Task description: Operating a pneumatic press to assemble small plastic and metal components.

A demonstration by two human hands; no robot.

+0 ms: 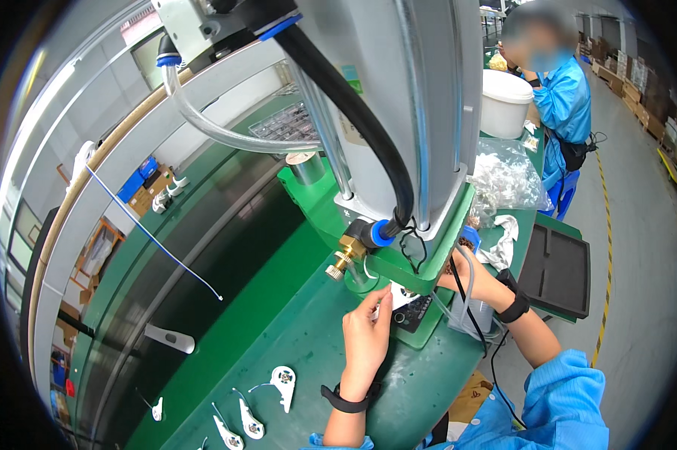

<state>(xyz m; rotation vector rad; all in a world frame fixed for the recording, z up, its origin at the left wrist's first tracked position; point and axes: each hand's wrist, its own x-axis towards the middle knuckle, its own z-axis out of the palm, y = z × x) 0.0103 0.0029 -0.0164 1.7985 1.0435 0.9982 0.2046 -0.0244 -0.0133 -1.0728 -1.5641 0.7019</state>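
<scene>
My left hand point(367, 337) pinches a white plastic part point(404, 295) between thumb and fingers, under the green head of a pneumatic press point(406, 274). A dark round insert shows in that part. My right hand point(470, 279) is on the press's right side, close to a blue bin point(470, 235) of small brown pieces. Its fingertips are hidden behind the press frame and a grey tube. A black panel with buttons point(411, 315) sits on the press base below the part. Both wrists wear black bands.
Several similar white parts with thin wires, one a rounded housing point(283, 381), lie on the green table. A moving-belt line point(226, 300) runs along the left, carrying a white handle-shaped piece point(170, 338). Right are a bag of white parts point(507, 176), a bucket point(505, 105), a black tray point(554, 270) and a seated person point(563, 105).
</scene>
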